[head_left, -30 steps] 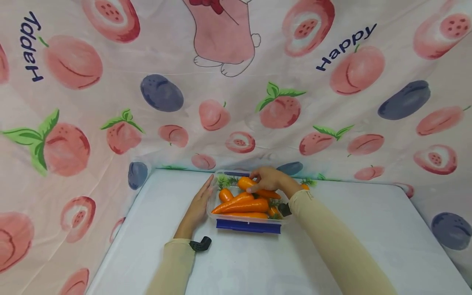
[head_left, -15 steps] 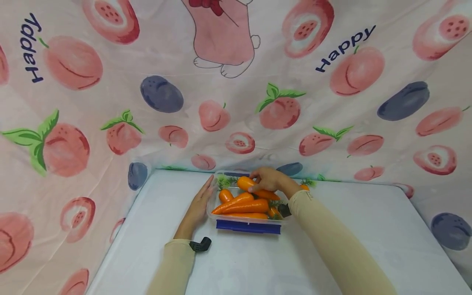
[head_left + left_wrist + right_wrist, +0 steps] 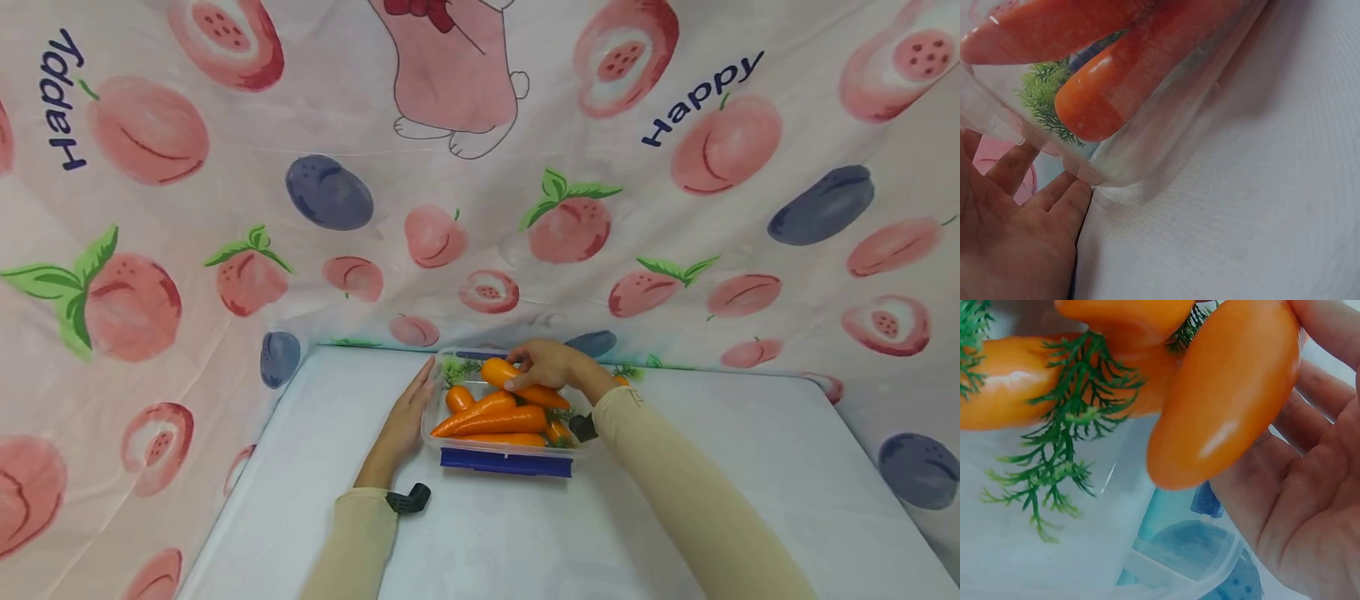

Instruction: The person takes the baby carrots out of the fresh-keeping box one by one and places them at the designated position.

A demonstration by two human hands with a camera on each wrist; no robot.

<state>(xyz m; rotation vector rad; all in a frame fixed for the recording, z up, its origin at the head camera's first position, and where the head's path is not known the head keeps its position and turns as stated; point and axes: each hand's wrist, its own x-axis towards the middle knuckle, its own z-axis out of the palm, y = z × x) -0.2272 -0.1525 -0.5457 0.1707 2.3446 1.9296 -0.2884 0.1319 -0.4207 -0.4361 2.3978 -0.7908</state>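
Since the earlier frames, almost no displacement is noted; the beige right sleeve [image 3: 675, 479] has been shifted slightly outward. At nine o'clock, the left hand [image 3: 402, 421] is laid, fingers extended, against the clear rectangular plastic box [image 3: 428, 417]. Toward the box's six o'clock, glossy orange tapering carrots [image 3: 504, 419] are heaped. Toward one o'clock, a thick, round-ended orange carrot [image 3: 497, 372] is gripped by the right hand [image 3: 547, 364]. Step judged: single-carrot handling, insertion or removal undetermined. Next, a steadied box is probably called for.

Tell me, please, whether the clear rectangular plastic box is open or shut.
Open: the clear rectangular plastic box is uncovered on top, and the right hand holds a glossy orange carrot there.
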